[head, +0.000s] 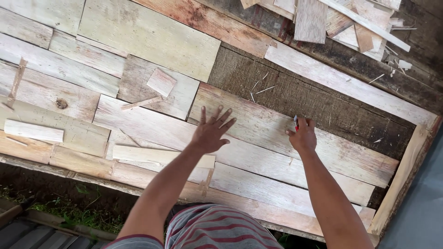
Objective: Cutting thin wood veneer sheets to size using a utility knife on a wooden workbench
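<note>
My left hand (211, 131) lies flat with fingers spread on a long pale wooden plank (258, 124) that runs slantwise across a large panel of boards. My right hand (303, 136) is closed around a small red marker (296, 122), its tip touching the same plank near its upper edge. Both forearms reach up from the bottom of the view.
The panel is covered with several whitewashed boards of mixed sizes (147, 34). A dark bare patch (295, 92) with wood splinters lies above the plank. A small square offcut (161, 82) and thin strips rest on the boards. Scrap wood pieces (341, 20) pile at top right. A wooden frame rail (401, 180) edges the right side.
</note>
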